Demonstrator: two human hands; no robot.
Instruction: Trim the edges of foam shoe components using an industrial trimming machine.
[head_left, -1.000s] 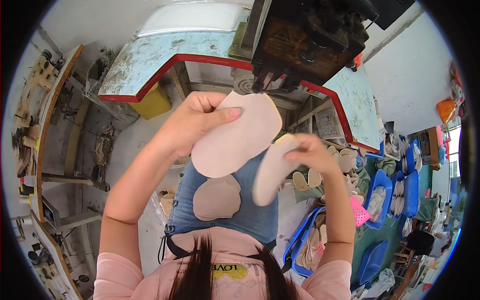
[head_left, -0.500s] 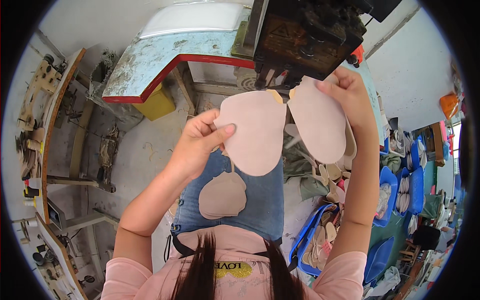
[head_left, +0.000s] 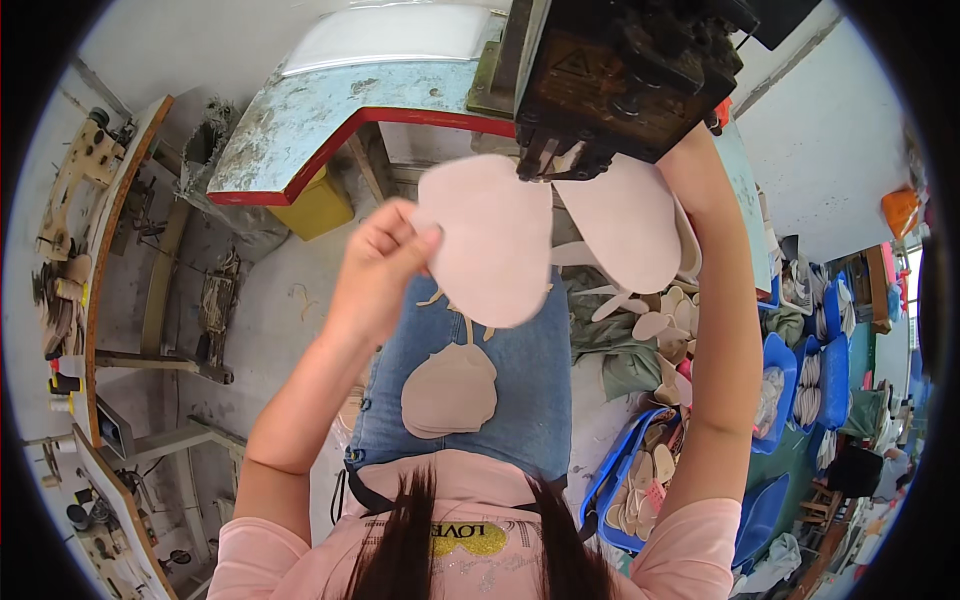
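Note:
My left hand (head_left: 385, 250) pinches the left edge of a flat pale pink insole-shaped piece (head_left: 488, 240) between thumb and curled fingers. The top right of that piece reaches the lower end of a dark machine head (head_left: 610, 90). A second pale pink insole-shaped piece (head_left: 625, 225) hangs to its right, its upper part behind the machine head. My right hand (head_left: 692, 165) is at that piece's upper right, with the fingers hidden by the machine. A small stack of beige rounded pieces (head_left: 448, 392) lies on my lap, with thin strips at its top.
The machine stands by a worn light-blue table (head_left: 330, 125) with a red edge. A yellow bin (head_left: 315, 212) sits beneath it. Loose sole pieces (head_left: 670, 325) and a blue basket (head_left: 600, 495) of them lie at right. Sewing machines on benches (head_left: 70, 200) line the left.
Both pink pieces have moved up and slightly left, against the machine head. My right hand has gone up, its fingers passing out of sight behind the machine. My left hand keeps its hold.

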